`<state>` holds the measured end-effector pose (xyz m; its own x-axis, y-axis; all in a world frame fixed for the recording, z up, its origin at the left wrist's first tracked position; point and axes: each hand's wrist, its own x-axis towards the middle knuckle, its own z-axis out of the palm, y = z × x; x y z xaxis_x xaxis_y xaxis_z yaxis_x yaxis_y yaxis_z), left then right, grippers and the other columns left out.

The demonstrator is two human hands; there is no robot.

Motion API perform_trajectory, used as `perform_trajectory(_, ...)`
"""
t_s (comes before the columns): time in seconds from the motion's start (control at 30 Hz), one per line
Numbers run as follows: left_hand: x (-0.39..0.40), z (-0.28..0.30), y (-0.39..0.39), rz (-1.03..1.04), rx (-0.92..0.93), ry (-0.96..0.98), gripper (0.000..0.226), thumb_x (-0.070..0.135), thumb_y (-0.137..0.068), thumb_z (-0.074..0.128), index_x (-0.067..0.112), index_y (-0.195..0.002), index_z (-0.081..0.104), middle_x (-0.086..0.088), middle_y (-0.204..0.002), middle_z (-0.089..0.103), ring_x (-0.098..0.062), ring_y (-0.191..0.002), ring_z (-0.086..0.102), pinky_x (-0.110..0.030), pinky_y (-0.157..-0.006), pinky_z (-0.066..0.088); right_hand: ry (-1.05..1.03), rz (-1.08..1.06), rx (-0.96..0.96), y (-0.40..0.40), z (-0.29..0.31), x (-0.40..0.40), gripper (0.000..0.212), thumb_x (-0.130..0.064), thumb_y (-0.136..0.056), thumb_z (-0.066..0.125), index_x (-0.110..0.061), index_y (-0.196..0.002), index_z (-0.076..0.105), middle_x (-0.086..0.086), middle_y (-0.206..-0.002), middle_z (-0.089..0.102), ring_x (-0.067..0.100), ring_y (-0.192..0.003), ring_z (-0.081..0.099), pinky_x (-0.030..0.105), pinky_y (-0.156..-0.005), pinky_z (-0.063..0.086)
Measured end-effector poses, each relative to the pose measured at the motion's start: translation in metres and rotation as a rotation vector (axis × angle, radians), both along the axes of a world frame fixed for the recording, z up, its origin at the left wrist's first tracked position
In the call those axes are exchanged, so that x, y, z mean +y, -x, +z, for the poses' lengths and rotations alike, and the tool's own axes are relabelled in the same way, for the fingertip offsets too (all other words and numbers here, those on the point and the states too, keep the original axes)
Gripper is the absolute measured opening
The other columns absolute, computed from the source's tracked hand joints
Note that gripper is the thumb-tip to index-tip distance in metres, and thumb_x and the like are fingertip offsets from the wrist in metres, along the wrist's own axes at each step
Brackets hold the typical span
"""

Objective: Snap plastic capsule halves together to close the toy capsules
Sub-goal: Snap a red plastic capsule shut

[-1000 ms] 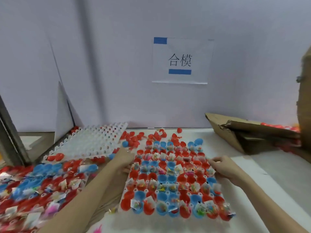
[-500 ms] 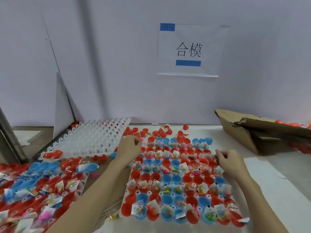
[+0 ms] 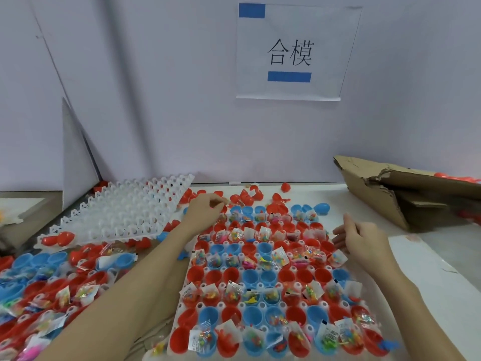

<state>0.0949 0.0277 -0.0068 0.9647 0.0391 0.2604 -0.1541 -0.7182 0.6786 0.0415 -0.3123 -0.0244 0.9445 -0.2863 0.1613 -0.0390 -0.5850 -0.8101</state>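
Note:
A white tray in front of me holds rows of open red and blue capsule halves, many with small toy packets in them. Loose red capsule halves lie in a heap beyond the tray's far edge. My left hand reaches to the tray's far left corner at that heap. Its fingers are curled, and whether they hold a half is hidden. My right hand hovers over the tray's right edge with relaxed fingers, holding nothing.
An empty white tray lies tilted at the back left, with a red capsule on its near corner. A second filled tray sits at the left. A torn cardboard box stands at the right. A paper sign hangs on the wall.
My left hand went from the tray's left edge up to the loose red halves at the far corner. My right hand came off the tray's right edge and its fingers loosened.

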Motion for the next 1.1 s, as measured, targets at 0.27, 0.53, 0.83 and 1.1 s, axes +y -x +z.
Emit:
perform_trajectory(0.27,0.007,0.017,0.007,0.172,0.031,0.437,0.024,0.002,-0.096,0.066,0.019,-0.088,0.080,0.001,-0.091,0.076,-0.018,-0.090,0.072,-0.027,-0.075,0.058,0.035,-0.073,-0.227,0.002,0.001,0.002,0.044,-0.035,-0.108,0.039,-0.012,-0.088,0.070,-0.003,-0.075,0.068,0.011,-0.071,0.065,0.027,-0.061,0.050)
perform_trajectory(0.53,-0.013,0.061,0.042,0.019,0.143,0.668,0.013,-0.002,-0.098,0.064,-0.001,-0.102,0.076,-0.017,-0.096,0.075,-0.019,-0.072,0.075,-0.026,-0.056,0.060,0.062,0.128,-0.343,0.025,0.032,0.021,0.013,-0.023,-0.100,0.060,-0.023,-0.111,0.068,-0.013,-0.094,0.068,0.004,-0.087,0.066,0.027,-0.074,0.057)
perform_trajectory(0.83,-0.061,0.048,0.091,-0.087,0.114,0.694,0.009,0.007,-0.095,0.072,0.007,-0.099,0.080,-0.009,-0.092,0.076,-0.012,-0.067,0.074,-0.036,-0.066,0.065,0.046,0.564,-0.294,0.069,0.058,0.071,0.029,-0.018,-0.092,0.072,-0.028,-0.120,0.070,-0.014,-0.098,0.072,0.001,-0.094,0.068,0.015,-0.080,0.056)
perform_trajectory(1.1,-0.063,0.037,0.104,-0.076,0.025,0.738,0.007,0.015,-0.095,0.074,0.013,-0.098,0.080,0.005,-0.082,0.078,-0.018,-0.071,0.077,-0.036,-0.070,0.066,-0.057,0.503,-0.290,0.066,0.073,0.040,0.023,-0.016,-0.093,0.069,-0.029,-0.112,0.072,-0.013,-0.097,0.076,0.006,-0.094,0.072,0.022,-0.081,0.059)
